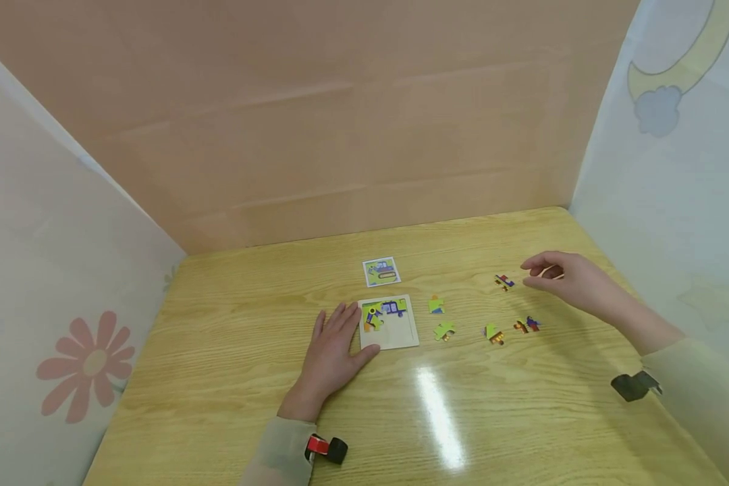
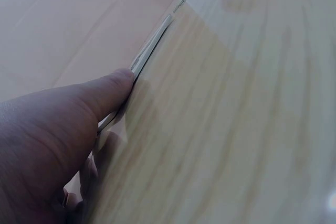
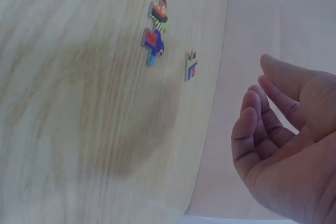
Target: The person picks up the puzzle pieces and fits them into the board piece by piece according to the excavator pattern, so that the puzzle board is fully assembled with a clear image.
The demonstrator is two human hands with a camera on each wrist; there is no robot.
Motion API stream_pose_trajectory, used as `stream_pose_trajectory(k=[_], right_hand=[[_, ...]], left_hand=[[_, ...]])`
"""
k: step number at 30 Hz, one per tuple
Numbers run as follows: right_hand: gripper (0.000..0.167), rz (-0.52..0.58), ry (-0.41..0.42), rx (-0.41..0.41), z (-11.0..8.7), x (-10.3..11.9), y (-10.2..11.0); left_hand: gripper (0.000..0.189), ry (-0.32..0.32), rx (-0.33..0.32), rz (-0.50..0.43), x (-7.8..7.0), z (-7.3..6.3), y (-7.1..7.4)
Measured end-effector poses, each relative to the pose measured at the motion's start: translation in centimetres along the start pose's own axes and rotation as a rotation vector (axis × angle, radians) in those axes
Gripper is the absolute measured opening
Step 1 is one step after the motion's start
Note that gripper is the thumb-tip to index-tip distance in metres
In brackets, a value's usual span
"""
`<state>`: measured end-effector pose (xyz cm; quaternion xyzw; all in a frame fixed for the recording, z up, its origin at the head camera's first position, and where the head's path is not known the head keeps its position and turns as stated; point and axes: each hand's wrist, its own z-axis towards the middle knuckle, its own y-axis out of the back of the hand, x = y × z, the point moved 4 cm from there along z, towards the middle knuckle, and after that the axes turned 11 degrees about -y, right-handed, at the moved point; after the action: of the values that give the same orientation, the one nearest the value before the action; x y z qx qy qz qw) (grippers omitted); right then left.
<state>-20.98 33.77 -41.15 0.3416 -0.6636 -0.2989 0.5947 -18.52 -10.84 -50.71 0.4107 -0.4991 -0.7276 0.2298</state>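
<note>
The right grip hovers over the counter, fingers loosely bent and holding nothing; just left of its fingertips lies the nearest puzzle piece, flat and apart from the hand. Nearer the person than that grip sits a red-and-blue cluster, one piece or two I cannot tell, and farther left a green-and-yellow piece. The pieces look thin, stiff and very light, probably wood or thick card, so they should skate easily on the smooth surface; the thick cut edges in the right wrist view suggest a pinch across opposite sides, with narrow tabs spared from bending. The left grip lies spread and relaxed, grasping nothing, touching the left edge of the shallow puzzle board, which extends to its right. That board, likely light too, would slide unless steadied at its rim.
</note>
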Motion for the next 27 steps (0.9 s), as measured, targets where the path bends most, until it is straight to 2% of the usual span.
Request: stream_pose_trajectory(k=[12, 17, 27], right_hand=[[0.039, -0.021, -0.009, 0.091, -1.8, -1.9, -0.6], [0.041, -0.011, 0.009, 0.139, -2.0, -2.8, -1.4], [0.038, 0.021, 0.045, 0.177, -2.1, -4.1, -2.3]], left_hand=[[0.088, -0.004, 0.005, -0.002, 0.0, -0.1, 0.0], [0.088, 0.000, 0.006, -0.003, 0.1, 0.0, 0.0], [0.088, 0.002, -0.001, -0.011, 0.0, 0.0, 0.0]])
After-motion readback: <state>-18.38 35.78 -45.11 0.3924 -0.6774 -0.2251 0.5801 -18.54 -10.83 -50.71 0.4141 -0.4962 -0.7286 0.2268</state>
